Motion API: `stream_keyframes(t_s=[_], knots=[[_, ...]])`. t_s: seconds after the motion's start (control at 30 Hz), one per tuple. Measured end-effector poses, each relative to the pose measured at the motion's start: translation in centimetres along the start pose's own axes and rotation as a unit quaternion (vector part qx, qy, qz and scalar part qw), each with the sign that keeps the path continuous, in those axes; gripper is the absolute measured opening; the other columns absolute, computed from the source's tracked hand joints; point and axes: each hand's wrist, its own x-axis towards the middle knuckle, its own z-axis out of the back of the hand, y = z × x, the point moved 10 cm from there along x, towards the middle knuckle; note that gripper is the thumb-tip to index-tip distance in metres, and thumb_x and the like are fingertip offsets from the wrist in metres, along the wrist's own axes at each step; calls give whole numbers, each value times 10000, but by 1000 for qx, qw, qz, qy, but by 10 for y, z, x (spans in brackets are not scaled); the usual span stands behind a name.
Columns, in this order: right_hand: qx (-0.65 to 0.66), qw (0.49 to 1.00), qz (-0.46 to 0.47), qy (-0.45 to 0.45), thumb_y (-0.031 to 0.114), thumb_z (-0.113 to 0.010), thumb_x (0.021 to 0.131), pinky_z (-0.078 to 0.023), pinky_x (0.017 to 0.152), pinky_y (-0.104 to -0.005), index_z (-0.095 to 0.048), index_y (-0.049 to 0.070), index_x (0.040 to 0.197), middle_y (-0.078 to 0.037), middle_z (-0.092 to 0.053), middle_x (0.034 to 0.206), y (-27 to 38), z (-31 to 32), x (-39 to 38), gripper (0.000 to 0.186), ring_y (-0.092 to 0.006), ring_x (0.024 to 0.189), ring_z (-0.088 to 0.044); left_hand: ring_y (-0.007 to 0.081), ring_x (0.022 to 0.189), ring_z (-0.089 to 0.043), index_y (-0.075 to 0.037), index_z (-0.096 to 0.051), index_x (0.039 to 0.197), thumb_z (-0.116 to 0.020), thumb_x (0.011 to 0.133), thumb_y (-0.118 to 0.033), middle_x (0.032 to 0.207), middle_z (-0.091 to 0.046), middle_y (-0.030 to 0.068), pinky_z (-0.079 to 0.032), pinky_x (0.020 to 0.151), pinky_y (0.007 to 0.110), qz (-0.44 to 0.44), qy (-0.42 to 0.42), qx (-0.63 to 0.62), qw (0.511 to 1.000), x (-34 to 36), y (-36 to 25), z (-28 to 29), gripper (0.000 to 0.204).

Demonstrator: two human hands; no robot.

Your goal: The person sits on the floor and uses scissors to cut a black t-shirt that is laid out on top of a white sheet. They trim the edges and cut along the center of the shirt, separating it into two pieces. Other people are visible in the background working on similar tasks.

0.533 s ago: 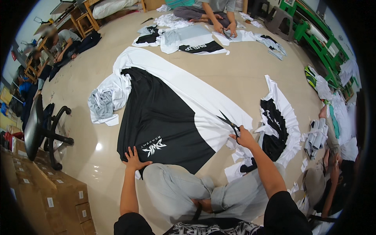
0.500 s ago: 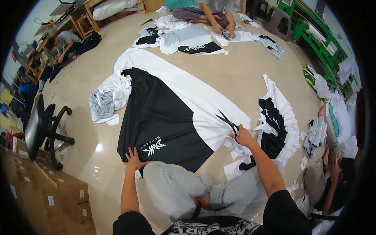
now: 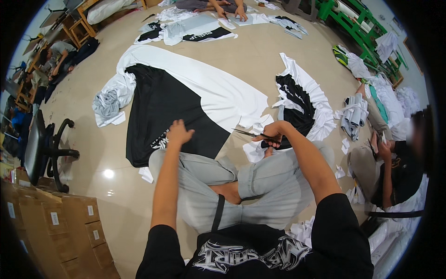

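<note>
A wide piece of black fabric [image 3: 162, 102] with a white print lies on the floor before my crossed legs, joined or overlapped by white fabric [image 3: 186, 69] along its far side. Over the black part, by the print, is my left hand [image 3: 180, 134], fingers spread and holding nothing; whether it touches the cloth I cannot tell. My right hand [image 3: 274, 133] grips dark-handled scissors [image 3: 244, 132], whose blades point left near the black fabric's right corner. White scraps [image 3: 254, 151] lie beneath and beside that hand.
A gathered black-and-white cloth pile [image 3: 302, 102] lies to the right, a grey-white bundle [image 3: 109, 104] at left. Cardboard boxes [image 3: 60, 228] and a toppled office chair [image 3: 39, 149] stand left. Co-workers sit at far left, ahead and right; a green machine [image 3: 357, 28] stands far right.
My left hand has left the fabric's near-left edge and moved right over the black part. The scissors have come nearer to me, turning to point left. The whole view has shifted.
</note>
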Motion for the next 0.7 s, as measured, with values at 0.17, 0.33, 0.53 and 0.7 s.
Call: stream_keyframes(t_s=[0.17,0.33,0.53,0.7], knots=[[51,994,10,99,875,-577,818,-557,603,-347,-620,70,715,-55,-608,649,-11,-38,16,813,-183,549,-622,428,1589,-28,-127,-78,1670,-854,719,-608,1734,26,189,-154,1185,732,31,53,46,997,-8,-39,-92,1317],[30,992,62,105,909,-478,847,-346,568,-269,-672,108,770,12,-631,777,-15,-48,20,828,-101,616,-459,467,1572,137,-156,43,1675,-912,601,-652,1719,161,205,-50,1157,789,73,125,-7,989,-18,-31,-118,1520],[72,988,65,122,877,-498,868,-404,524,-266,-612,84,802,-34,-613,722,-7,-41,30,804,-135,586,-559,485,1567,128,-175,51,1674,-954,516,-635,1718,166,204,-68,1134,817,86,125,-10,988,-23,-33,-115,1600],[93,983,111,116,791,-530,926,-449,517,-288,-556,76,755,-63,-603,688,13,-43,58,736,-160,571,-595,486,1569,111,-165,-30,1679,-990,514,-542,1725,124,201,-88,1122,833,87,125,-34,988,-24,-38,-109,1556]])
